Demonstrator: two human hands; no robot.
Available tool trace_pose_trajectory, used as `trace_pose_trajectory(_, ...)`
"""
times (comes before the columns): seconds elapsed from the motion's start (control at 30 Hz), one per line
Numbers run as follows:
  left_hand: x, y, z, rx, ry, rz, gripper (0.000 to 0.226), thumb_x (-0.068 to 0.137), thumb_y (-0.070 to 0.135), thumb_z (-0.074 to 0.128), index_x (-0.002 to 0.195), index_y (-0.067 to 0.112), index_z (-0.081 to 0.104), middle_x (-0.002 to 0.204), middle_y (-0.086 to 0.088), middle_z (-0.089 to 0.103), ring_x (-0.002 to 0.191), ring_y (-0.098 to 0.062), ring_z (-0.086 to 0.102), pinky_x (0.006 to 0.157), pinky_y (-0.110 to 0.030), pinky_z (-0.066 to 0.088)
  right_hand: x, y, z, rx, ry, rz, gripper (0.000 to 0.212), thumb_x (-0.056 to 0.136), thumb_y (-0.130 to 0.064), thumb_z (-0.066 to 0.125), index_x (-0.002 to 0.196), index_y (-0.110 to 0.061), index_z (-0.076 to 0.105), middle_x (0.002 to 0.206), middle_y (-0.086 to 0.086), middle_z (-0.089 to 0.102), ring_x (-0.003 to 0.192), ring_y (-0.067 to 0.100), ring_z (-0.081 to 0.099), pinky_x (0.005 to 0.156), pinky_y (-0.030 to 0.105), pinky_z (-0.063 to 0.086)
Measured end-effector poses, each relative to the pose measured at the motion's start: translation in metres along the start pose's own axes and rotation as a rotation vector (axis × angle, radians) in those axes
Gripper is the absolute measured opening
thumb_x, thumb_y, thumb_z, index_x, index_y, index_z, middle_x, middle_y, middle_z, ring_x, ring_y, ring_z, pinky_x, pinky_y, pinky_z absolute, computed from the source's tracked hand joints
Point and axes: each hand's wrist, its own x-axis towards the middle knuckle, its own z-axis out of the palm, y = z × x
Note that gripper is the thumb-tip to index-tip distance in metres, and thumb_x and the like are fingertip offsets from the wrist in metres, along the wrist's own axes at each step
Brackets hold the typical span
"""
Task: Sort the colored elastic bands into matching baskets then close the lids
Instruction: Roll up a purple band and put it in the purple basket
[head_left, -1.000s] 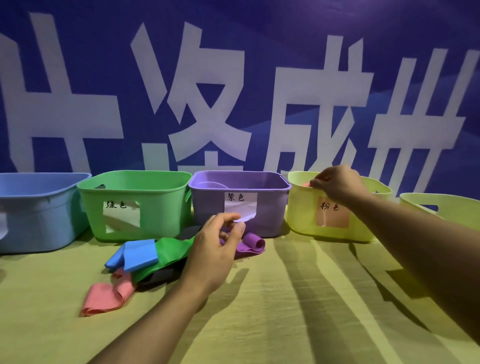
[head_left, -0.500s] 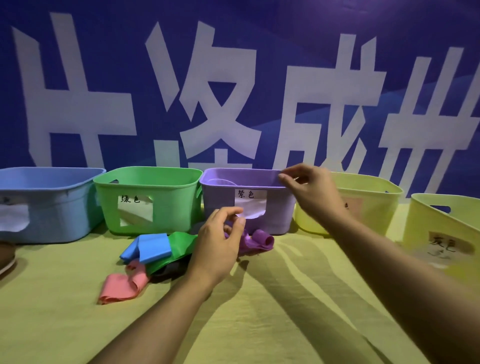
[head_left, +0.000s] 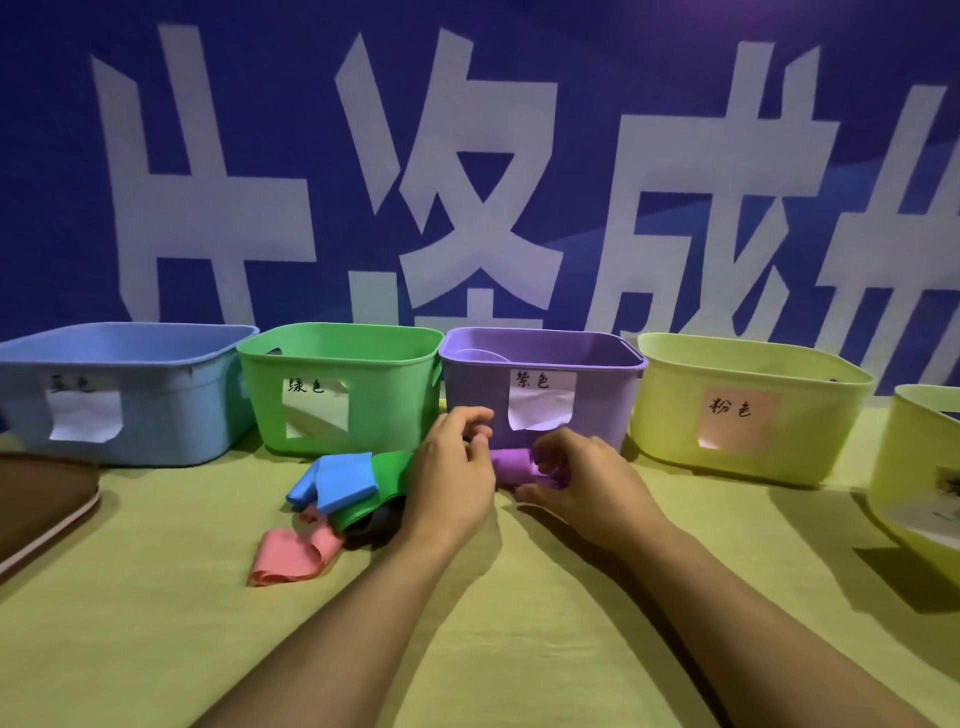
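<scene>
Lay on the bench just before the purple basket (head_left: 543, 384): purple band (head_left: 511, 466), pinched by right hand (head_left: 584, 480); left hand (head_left: 454, 467) curled beside it, grip hidden. Best lifted clear, then dropped into purple. Counted: five baskets; one band each of blue (head_left: 337, 475), green (head_left: 390, 470), pink (head_left: 293, 553), purple, something dark beneath.

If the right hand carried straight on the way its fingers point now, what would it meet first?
The right hand points left and slightly away, fingers already on the purple band. Past the band it would probably meet the left hand, just across it. Depth is unclear; the purple basket stands close behind.
</scene>
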Motion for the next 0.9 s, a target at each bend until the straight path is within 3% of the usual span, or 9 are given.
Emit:
trace_pose_trajectory(0.07,-0.001,-0.001,0.0,0.007,-0.003,0.001,0.023,0.101,0.015,0.059,0.113,0.033,0.066,0.107,0.009,0.068,0.095,-0.012,0.065,0.088,-0.041,0.056,0.0,0.004,-0.001,-0.052,-0.016,0.002,0.051,0.075,-0.057,0.083,0.115,-0.03,0.067,0.106,-0.012,0.069,0.097,0.015,0.058,0.081,0.036,0.052)
trace_pose_trajectory(0.2,-0.001,0.0,-0.001,0.027,-0.023,0.007,0.022,0.101,0.016,0.059,0.113,0.033,0.066,0.113,0.008,0.068,0.098,-0.014,0.065,0.091,-0.041,0.056,0.001,0.004,-0.003,-0.177,-0.034,-0.026,0.027,0.093,-0.05,0.068,0.103,-0.026,0.076,0.104,-0.004,0.07,0.095,0.021,0.055,0.079,0.038,0.047)
trace_pose_trajectory(0.37,-0.004,0.004,-0.003,0.028,-0.054,0.003,0.021,0.1,0.018,0.061,0.116,0.03,0.067,0.113,0.009,0.068,0.094,-0.01,0.065,0.088,-0.037,0.057,0.0,0.002,-0.005,0.239,0.083,0.092,0.023,0.101,-0.043,0.059,0.091,-0.022,0.062,0.085,-0.006,0.071,0.081,0.019,0.065,0.075,0.041,0.053)
trace_pose_trajectory(0.53,-0.009,0.009,-0.001,-0.052,-0.173,0.052,0.036,0.095,0.011,0.066,0.119,0.037,0.062,0.12,0.011,0.062,0.103,-0.001,0.063,0.096,-0.037,0.057,0.001,-0.013,-0.019,0.697,0.174,0.135,0.018,0.102,-0.031,0.059,0.099,-0.015,0.067,0.083,-0.004,0.07,0.071,0.002,0.059,0.06,0.015,0.046)
trace_pose_trajectory(0.63,-0.012,0.012,-0.001,-0.101,-0.266,0.116,0.055,0.088,0.02,0.074,0.134,0.042,0.053,0.13,0.015,0.055,0.119,-0.001,0.059,0.103,-0.036,0.053,-0.002,-0.018,-0.026,0.957,0.112,0.221,0.023,0.103,-0.037,0.057,0.11,-0.022,0.072,0.098,-0.001,0.076,0.088,0.012,0.07,0.07,0.027,0.055)
trace_pose_trajectory(0.7,-0.013,0.015,-0.003,-0.075,-0.3,0.147,0.083,0.085,0.021,0.08,0.15,0.046,0.037,0.14,0.018,0.043,0.128,0.004,0.05,0.105,-0.021,0.048,-0.004,-0.022,-0.032,1.108,0.015,0.273,0.03,0.105,-0.042,0.051,0.118,-0.024,0.072,0.107,0.005,0.077,0.095,0.025,0.073,0.072,0.037,0.06)
trace_pose_trajectory(0.77,-0.012,0.017,-0.007,-0.06,-0.291,0.195,0.103,0.081,0.015,0.083,0.156,0.051,0.022,0.147,0.019,0.03,0.134,0.006,0.041,0.107,-0.013,0.04,-0.004,-0.025,-0.037,1.184,-0.059,0.305,0.038,0.106,-0.048,0.045,0.121,-0.025,0.072,0.108,0.008,0.077,0.094,0.026,0.074,0.07,0.038,0.06)
trace_pose_trajectory(0.87,-0.008,0.02,-0.016,-0.014,-0.296,0.284,0.108,0.077,0.015,0.085,0.156,0.053,0.022,0.151,0.02,0.024,0.142,0.0,0.034,0.116,-0.025,0.035,-0.005,-0.029,-0.04,1.259,-0.093,0.345,0.048,0.104,-0.054,0.042,0.123,-0.021,0.072,0.104,0.009,0.077,0.096,0.028,0.073,0.082,0.045,0.059)
trace_pose_trajectory(0.9,-0.006,0.02,-0.019,0.02,-0.298,0.32,0.106,0.076,0.017,0.086,0.155,0.052,0.026,0.152,0.019,0.025,0.144,-0.001,0.033,0.118,-0.028,0.035,-0.004,-0.028,-0.04,1.308,-0.094,0.36,0.052,0.104,-0.054,0.043,0.126,-0.016,0.07,0.095,0.008,0.075,0.09,0.027,0.071,0.079,0.043,0.058)
